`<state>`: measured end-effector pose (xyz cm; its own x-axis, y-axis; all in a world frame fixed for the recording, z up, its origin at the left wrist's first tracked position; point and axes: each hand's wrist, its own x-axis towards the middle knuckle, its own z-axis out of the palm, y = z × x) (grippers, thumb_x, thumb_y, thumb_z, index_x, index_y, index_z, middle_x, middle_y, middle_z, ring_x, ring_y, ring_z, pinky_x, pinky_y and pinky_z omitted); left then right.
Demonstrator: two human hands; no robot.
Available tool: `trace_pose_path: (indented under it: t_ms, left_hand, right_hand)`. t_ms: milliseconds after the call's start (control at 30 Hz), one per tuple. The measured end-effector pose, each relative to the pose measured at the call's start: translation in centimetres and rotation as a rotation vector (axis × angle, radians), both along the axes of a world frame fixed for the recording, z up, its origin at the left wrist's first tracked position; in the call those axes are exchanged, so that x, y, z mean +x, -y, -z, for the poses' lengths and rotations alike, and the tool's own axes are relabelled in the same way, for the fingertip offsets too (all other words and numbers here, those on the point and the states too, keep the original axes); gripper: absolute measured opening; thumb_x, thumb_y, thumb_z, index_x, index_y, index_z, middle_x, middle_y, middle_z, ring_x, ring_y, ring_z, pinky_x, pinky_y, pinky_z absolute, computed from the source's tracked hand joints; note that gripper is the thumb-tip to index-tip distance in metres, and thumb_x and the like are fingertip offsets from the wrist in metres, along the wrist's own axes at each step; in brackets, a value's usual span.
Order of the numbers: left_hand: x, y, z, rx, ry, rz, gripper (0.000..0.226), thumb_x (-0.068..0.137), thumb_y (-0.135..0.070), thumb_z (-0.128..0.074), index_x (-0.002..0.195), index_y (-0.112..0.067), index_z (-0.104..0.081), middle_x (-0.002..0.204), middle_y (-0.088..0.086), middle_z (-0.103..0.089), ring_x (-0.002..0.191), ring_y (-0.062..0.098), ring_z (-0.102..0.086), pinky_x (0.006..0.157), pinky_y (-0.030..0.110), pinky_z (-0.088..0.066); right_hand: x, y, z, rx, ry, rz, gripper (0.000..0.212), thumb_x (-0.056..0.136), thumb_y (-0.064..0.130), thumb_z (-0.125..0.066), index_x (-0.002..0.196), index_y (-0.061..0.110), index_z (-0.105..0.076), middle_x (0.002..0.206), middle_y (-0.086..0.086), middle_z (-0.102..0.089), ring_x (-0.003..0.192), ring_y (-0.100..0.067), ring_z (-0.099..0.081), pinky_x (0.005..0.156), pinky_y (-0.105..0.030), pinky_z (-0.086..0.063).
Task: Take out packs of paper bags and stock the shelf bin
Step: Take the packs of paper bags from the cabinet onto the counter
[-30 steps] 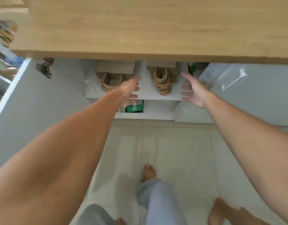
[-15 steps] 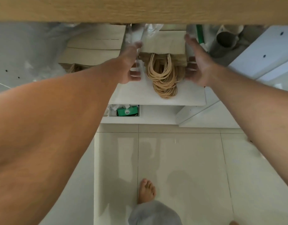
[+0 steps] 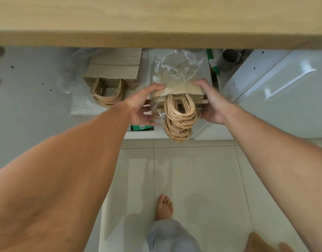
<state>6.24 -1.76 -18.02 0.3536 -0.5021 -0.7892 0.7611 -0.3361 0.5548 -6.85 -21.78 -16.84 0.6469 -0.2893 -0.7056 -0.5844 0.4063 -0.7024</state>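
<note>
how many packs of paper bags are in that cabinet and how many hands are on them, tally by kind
packs of paper bags: 2, one held, one lying on the shelf to its left
hands on a pack: 2, left hand and right hand, both on the held pack
total: 4

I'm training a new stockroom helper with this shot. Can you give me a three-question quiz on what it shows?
1. True or false: both hands grip the same pack of paper bags.
2. Which lies on the shelf to the left of the held pack? A) a second pack of paper bags B) a cardboard tube C) a green box
3. Fill in: the held pack's twisted paper handles hang toward the ____.

Key:
1. True: the left hand and right hand clasp opposite sides of the plastic-wrapped pack of paper bags.
2. A: the second pack of paper bags lies there untouched.
3. Floor: the handles droop over the shelf edge.
</note>
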Motion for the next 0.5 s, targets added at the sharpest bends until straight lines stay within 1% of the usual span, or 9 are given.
trace_pose_path:
  t_ms: [33,100,167,233,267,300,367,433,500]
  left_hand:
    - [-1.2,-1.4,-0.8,0.000,-0.016,0.006,0.083,0.068,-0.048,-0.093,0.134,-0.012,-0.060,0.134,0.015,-0.067,0.119,0.038,-0.069,0.104,0.057,-0.055]
    - [-3.6,-4.3,-2.9,0.018,-0.027,0.042,0.089,0.065,-0.049,-0.094,0.135,-0.006,-0.060,0.137,0.017,-0.065,0.118,0.037,-0.069,0.099,0.055,-0.058]
    - [-5.9,-7.0,-5.9,0.020,-0.028,0.081,0.087,0.068,-0.048,-0.093,0.135,-0.004,-0.059,0.137,0.018,-0.065,0.116,0.037,-0.070,0.096,0.055,-0.060]
    - [-8.0,-9.9,-9.9,0.019,-0.038,0.125,0.079,0.075,-0.047,-0.088,0.134,-0.004,-0.059,0.134,0.017,-0.066,0.114,0.037,-0.070,0.093,0.052,-0.062]
    - [-8.9,-11.3,-12.1,0.019,-0.044,0.153,0.078,0.076,-0.046,-0.088,0.135,-0.004,-0.059,0.133,0.017,-0.066,0.113,0.037,-0.071,0.089,0.051,-0.063]
    - [-9.5,-12.5,-14.2,0.015,-0.049,0.176,0.082,0.074,-0.044,-0.089,0.137,-0.002,-0.058,0.133,0.018,-0.065,0.112,0.037,-0.072,0.085,0.050,-0.064]
    - [-10.3,-14.5,-18.6,-0.008,-0.049,0.210,0.098,0.067,-0.042,-0.094,0.143,0.001,-0.051,0.140,0.021,-0.061,0.112,0.039,-0.072,0.082,0.051,-0.064]
    - [-10.5,-15.9,-23.2,-0.041,-0.028,0.241,0.108,0.062,-0.043,-0.097,0.147,0.001,-0.045,0.142,0.023,-0.055,0.107,0.041,-0.071,0.084,0.053,-0.064]
    - [-10.6,-16.7,-27.6,-0.082,-0.009,0.269,0.118,0.058,-0.043,-0.100,0.151,-0.001,-0.041,0.145,0.024,-0.053,0.111,0.043,-0.070,0.090,0.054,-0.062]
  right_hand:
    - [-1.4,-1.4,-1.0,0.009,0.007,-0.012,0.057,0.091,0.059,-0.065,0.127,0.014,-0.065,0.124,-0.018,-0.074,0.113,-0.031,-0.069,0.104,-0.046,-0.055]
    - [-4.2,-4.2,-3.3,0.027,0.014,-0.017,0.055,0.094,0.059,-0.062,0.127,0.015,-0.065,0.119,-0.017,-0.076,0.109,-0.030,-0.070,0.094,-0.042,-0.057]
    - [-7.0,-6.9,-5.8,0.035,0.015,-0.026,0.059,0.095,0.061,-0.058,0.131,0.014,-0.066,0.120,-0.018,-0.077,0.103,-0.028,-0.070,0.085,-0.039,-0.056]
    - [-9.6,-9.7,-8.8,0.031,0.015,-0.025,0.061,0.094,0.061,-0.059,0.133,0.014,-0.066,0.125,-0.020,-0.075,0.103,-0.028,-0.069,0.086,-0.040,-0.056]
    - [-10.7,-11.0,-10.6,0.023,0.016,-0.015,0.062,0.093,0.061,-0.061,0.133,0.014,-0.066,0.127,-0.021,-0.073,0.104,-0.029,-0.068,0.088,-0.042,-0.055]
    - [-11.7,-12.1,-12.5,0.018,0.022,-0.002,0.063,0.091,0.061,-0.063,0.133,0.014,-0.066,0.127,-0.022,-0.073,0.104,-0.030,-0.067,0.088,-0.042,-0.054]
    - [-13.0,-14.0,-16.7,0.000,0.051,0.017,0.064,0.090,0.062,-0.064,0.131,0.013,-0.067,0.119,-0.021,-0.073,0.101,-0.029,-0.064,0.083,-0.040,-0.054]
    - [-13.7,-15.2,-21.1,-0.016,0.101,0.017,0.069,0.090,0.062,-0.063,0.136,0.011,-0.067,0.117,-0.018,-0.072,0.102,-0.028,-0.063,0.083,-0.039,-0.052]
    - [-13.9,-15.7,-25.4,-0.021,0.146,0.016,0.073,0.090,0.062,-0.062,0.138,0.008,-0.065,0.121,-0.021,-0.072,0.104,-0.029,-0.063,0.089,-0.041,-0.050]
